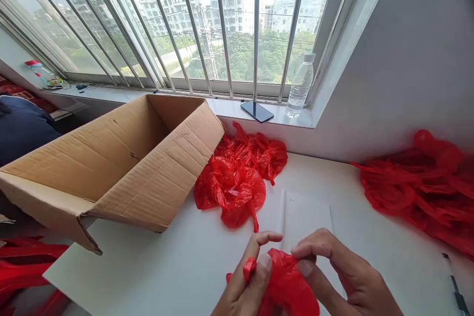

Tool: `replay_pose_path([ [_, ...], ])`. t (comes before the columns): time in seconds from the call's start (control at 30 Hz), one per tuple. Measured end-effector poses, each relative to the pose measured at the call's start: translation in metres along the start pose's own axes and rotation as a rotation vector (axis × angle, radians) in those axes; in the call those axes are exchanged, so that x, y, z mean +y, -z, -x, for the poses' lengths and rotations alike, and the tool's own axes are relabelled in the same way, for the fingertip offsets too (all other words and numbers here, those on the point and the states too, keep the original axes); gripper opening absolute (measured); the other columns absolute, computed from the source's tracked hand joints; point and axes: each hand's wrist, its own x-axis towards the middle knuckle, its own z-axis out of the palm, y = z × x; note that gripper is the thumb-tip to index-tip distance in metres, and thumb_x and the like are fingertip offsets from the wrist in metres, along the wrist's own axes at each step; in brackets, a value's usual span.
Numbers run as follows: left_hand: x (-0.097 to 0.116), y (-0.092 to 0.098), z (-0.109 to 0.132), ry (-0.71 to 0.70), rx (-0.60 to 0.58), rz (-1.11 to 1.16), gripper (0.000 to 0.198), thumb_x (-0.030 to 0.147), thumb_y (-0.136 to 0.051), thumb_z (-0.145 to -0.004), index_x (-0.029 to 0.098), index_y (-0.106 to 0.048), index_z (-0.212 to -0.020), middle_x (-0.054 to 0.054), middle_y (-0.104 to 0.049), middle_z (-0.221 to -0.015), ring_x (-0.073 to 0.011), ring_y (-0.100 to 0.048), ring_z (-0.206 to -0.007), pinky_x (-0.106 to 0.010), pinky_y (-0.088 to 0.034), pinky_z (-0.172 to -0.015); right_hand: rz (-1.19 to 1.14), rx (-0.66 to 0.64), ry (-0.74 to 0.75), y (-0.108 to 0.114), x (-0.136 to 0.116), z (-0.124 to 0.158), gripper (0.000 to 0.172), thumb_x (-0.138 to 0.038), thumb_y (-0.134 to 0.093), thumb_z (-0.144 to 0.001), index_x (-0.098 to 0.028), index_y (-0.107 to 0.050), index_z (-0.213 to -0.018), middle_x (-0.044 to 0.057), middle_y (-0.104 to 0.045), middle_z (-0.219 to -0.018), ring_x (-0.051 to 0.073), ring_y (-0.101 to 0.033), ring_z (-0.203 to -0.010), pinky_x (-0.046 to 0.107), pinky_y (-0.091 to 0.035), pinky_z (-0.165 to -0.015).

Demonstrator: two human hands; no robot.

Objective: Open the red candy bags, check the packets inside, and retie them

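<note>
Low in the view, a thin red plastic bag (289, 281) is stretched between my two hands over the white table. My left hand (252, 276) grips its left side, with a twisted red end poking up between thumb and fingers. The thumb and forefinger of my right hand (333, 271) pinch the bag's upper right edge. The bag's lower part runs out of the picture. Just beyond my hands lie several knotted red plastic bags (231, 187), bunched beside the cardboard box.
An open cardboard box (155, 177) stands at the left. More red bags (418, 192) are heaped at the right, near a pen (457, 286). A phone (257, 111) and a water bottle (300, 86) rest on the windowsill. A person's dark sleeve (25, 123) shows at far left.
</note>
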Motion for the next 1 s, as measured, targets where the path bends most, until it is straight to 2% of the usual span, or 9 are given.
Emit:
replay_pose_path([
  [0.13,0.0,0.015,-0.007,-0.071,-0.176,0.074,0.03,0.045,-0.046,-0.101,0.021,-0.064,-0.103,-0.001,-0.061,-0.082,-0.0139,-0.06,-0.074,-0.026,-0.048,-0.075,-0.034,-0.21,0.064,0.003,-0.004,0.006,0.023,-0.019,-0.063,-0.093,-0.031,-0.058,-0.112,-0.004,-0.067,-0.089,0.011,-0.064,-0.079,0.021,-0.052,-0.075],
  [0.3,0.009,0.023,-0.007,-0.232,-0.272,-0.279,0.019,0.03,-0.055,-0.098,0.019,-0.069,-0.093,-0.005,-0.069,-0.091,-0.0172,-0.063,-0.085,-0.029,-0.049,-0.081,0.011,-0.08,-0.045,-0.008,0.004,-0.004,0.026,-0.03,-0.05,-0.1,-0.031,-0.057,-0.125,0.002,-0.06,-0.125,0.018,-0.053,-0.123,0.033,-0.042,-0.105],
  [0.37,0.009,0.023,-0.004,-0.302,-0.221,-0.416,0.016,0.024,-0.053,-0.098,0.021,-0.069,-0.099,-0.005,-0.069,-0.094,-0.0173,-0.064,-0.085,-0.029,-0.051,-0.08,-0.047,-0.184,-0.143,-0.012,0.014,-0.01,0.032,-0.036,-0.04,-0.104,-0.029,-0.054,-0.131,0.003,-0.064,-0.115,0.018,-0.056,-0.116,0.036,-0.041,-0.103],
  [0.43,0.005,0.024,-0.004,-0.404,-0.101,-0.575,0.017,0.016,-0.053,-0.095,0.022,-0.067,-0.103,-0.003,-0.069,-0.092,-0.0155,-0.065,-0.08,-0.026,-0.052,-0.074,-0.123,-0.263,-0.308,-0.014,0.026,-0.014,0.039,-0.043,-0.033,-0.105,-0.025,-0.055,-0.131,-0.001,-0.061,-0.081,0.015,-0.059,-0.081,0.031,-0.045,-0.08],
  [0.5,-0.003,0.027,-0.006,-0.607,0.067,-0.743,0.029,0.005,-0.052,-0.091,0.024,-0.064,-0.109,-0.003,-0.069,-0.094,-0.0147,-0.066,-0.081,-0.024,-0.053,-0.072,-0.189,-0.298,-0.425,-0.017,0.036,-0.015,0.044,-0.048,-0.032,-0.105,-0.022,-0.056,-0.131,-0.006,-0.044,-0.063,0.012,-0.042,-0.058,0.028,-0.035,-0.059],
  [0.6,-0.018,0.032,-0.012,-0.882,0.242,-0.911,0.041,-0.002,-0.048,-0.09,0.025,-0.063,-0.118,-0.006,-0.071,-0.108,-0.0163,-0.069,-0.099,-0.024,-0.056,-0.083,-0.297,-0.393,-0.457,-0.021,0.047,-0.014,0.047,-0.049,-0.037,-0.104,-0.02,-0.047,-0.139,-0.009,-0.033,-0.061,0.01,-0.029,-0.054,0.026,-0.026,-0.054],
  [0.7,-0.027,0.036,-0.016,-0.922,0.253,-0.993,0.044,0.003,-0.053,-0.093,0.025,-0.059,-0.13,-0.009,-0.067,-0.122,-0.0179,-0.065,-0.113,-0.025,-0.056,-0.091,-0.393,-0.483,-0.426,-0.024,0.05,-0.016,0.04,-0.047,-0.041,-0.102,-0.019,-0.052,-0.129,-0.009,-0.039,-0.061,0.009,-0.031,-0.054,0.025,-0.027,-0.054],
  [0.83,-0.027,0.039,-0.017,-0.88,0.207,-1.117,0.056,0.009,-0.053,-0.096,0.024,-0.043,-0.149,-0.013,-0.063,-0.132,-0.0206,-0.063,-0.12,-0.029,-0.055,-0.096,-0.365,-0.349,-0.378,-0.023,0.043,-0.019,0.03,-0.044,-0.046,-0.1,-0.018,-0.058,-0.092,-0.003,-0.054,-0.074,0.01,-0.045,-0.065,0.025,-0.038,-0.063],
  [1.0,-0.05,0.063,-0.004,-0.772,0.212,-1.263,0.052,0.019,-0.043,-0.101,0.021,-0.038,-0.153,-0.015,-0.059,-0.143,-0.0252,-0.058,-0.13,-0.043,-0.049,-0.108,-0.047,-0.108,-0.394,-0.008,0.053,-0.006,0.027,-0.041,-0.044,-0.101,-0.021,-0.055,-0.087,0.0,-0.059,-0.08,0.014,-0.053,-0.073,0.026,-0.035,-0.056],
])
